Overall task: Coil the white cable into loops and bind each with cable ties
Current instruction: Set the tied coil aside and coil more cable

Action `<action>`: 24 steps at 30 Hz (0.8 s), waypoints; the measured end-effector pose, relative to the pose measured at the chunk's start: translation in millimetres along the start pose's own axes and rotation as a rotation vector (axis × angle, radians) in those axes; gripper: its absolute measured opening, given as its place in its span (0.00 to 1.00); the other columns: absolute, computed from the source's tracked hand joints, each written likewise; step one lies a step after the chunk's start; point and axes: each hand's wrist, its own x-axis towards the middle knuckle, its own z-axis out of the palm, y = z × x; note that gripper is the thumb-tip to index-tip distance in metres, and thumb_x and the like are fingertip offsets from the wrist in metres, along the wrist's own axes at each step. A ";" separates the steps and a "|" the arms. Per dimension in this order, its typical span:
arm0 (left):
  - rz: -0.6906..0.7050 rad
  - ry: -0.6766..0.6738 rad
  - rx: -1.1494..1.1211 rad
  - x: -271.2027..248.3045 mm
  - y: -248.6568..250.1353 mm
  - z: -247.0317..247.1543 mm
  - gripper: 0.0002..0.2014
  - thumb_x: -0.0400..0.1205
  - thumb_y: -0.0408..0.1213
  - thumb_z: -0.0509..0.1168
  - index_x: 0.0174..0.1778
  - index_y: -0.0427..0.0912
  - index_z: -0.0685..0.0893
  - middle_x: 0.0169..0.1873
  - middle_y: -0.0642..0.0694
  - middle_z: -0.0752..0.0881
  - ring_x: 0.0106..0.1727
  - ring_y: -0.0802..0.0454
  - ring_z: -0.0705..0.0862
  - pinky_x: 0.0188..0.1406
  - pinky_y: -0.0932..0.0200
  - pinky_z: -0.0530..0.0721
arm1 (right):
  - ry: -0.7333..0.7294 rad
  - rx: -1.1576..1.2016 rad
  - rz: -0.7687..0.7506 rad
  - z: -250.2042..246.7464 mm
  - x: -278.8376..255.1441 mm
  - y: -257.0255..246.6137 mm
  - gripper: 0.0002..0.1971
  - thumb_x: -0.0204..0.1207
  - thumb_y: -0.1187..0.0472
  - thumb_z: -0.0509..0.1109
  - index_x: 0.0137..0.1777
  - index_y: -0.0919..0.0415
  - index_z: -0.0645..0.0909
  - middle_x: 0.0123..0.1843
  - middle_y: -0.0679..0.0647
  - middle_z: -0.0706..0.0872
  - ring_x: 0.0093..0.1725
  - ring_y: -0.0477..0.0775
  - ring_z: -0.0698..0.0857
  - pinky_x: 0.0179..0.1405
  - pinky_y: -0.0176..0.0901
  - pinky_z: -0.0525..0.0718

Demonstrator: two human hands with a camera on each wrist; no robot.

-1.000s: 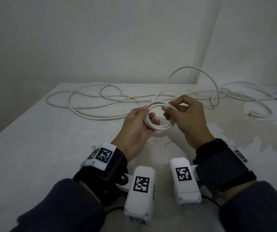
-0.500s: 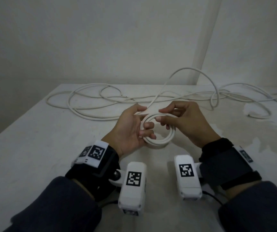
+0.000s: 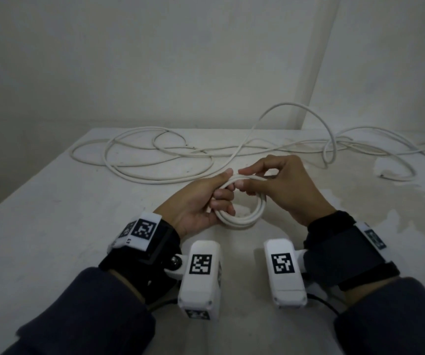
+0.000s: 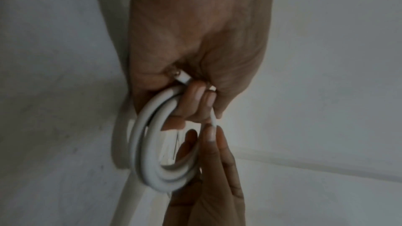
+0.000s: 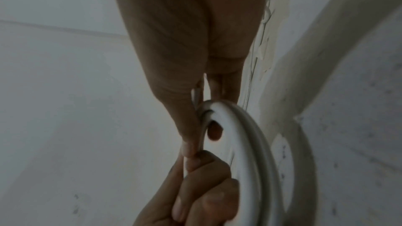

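A small coil of the white cable (image 3: 251, 218) hangs between both hands above the table (image 3: 52, 226). My left hand (image 3: 225, 188) grips the coil's left side, fingers curled through the ring. My right hand (image 3: 242, 178) pinches the top strand between index finger and thumb. In the left wrist view the coil (image 4: 147, 143) shows several turns under my curled left fingers (image 4: 195, 99), with a cut cable end (image 4: 181, 76) against the palm. In the right wrist view the coil (image 5: 250, 143) stands edge-on beside my right fingers (image 5: 191, 126). No cable tie is clearly visible.
From the hands the loose cable arches up (image 3: 296, 106) and drops into sprawling loops (image 3: 155, 160) across the table's far half. More cable (image 3: 385, 139) trails off to the right. A wall stands close behind. The table's left edge (image 3: 26, 185) slants toward me.
Both hands have sunk slightly toward me with the coil. My right fingers have closed onto the top strand, and my left thumb now lies along the coil's top.
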 end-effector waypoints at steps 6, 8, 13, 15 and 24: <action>0.125 0.141 -0.006 3.9 -5.1 5.5 0.16 0.86 0.44 0.60 0.35 0.39 0.75 0.14 0.55 0.64 0.11 0.61 0.59 0.20 0.67 0.75 | 0.086 -0.275 -0.005 -0.9 5.4 5.8 0.08 0.61 0.56 0.84 0.41 0.50 0.92 0.34 0.44 0.87 0.36 0.38 0.82 0.39 0.23 0.74; 0.169 0.178 -0.011 3.9 -6.0 4.9 0.16 0.86 0.44 0.60 0.35 0.38 0.75 0.14 0.55 0.65 0.11 0.60 0.60 0.21 0.66 0.75 | 0.078 -0.300 0.005 -1.2 6.2 5.1 0.08 0.64 0.58 0.83 0.43 0.52 0.92 0.35 0.41 0.89 0.37 0.37 0.85 0.40 0.22 0.77; 0.239 0.171 0.042 1.8 -8.6 5.9 0.16 0.87 0.44 0.57 0.36 0.39 0.76 0.16 0.54 0.66 0.12 0.60 0.63 0.30 0.61 0.71 | 0.085 -0.478 0.024 -2.5 4.9 2.2 0.10 0.60 0.56 0.85 0.41 0.47 0.91 0.34 0.35 0.88 0.33 0.33 0.86 0.41 0.27 0.78; 0.243 0.152 0.050 1.6 -9.7 7.2 0.16 0.88 0.44 0.57 0.37 0.39 0.76 0.17 0.54 0.66 0.14 0.60 0.62 0.29 0.63 0.72 | 0.104 -0.543 0.021 -2.7 4.0 -0.2 0.09 0.59 0.54 0.85 0.38 0.46 0.89 0.31 0.35 0.86 0.31 0.33 0.85 0.36 0.25 0.74; 0.240 0.152 0.042 1.3 -9.4 6.1 0.15 0.88 0.42 0.57 0.36 0.41 0.73 0.16 0.54 0.66 0.13 0.61 0.61 0.19 0.66 0.70 | 0.074 -0.476 0.022 -5.5 4.7 2.9 0.09 0.57 0.55 0.87 0.33 0.51 0.90 0.27 0.40 0.87 0.33 0.37 0.86 0.40 0.31 0.81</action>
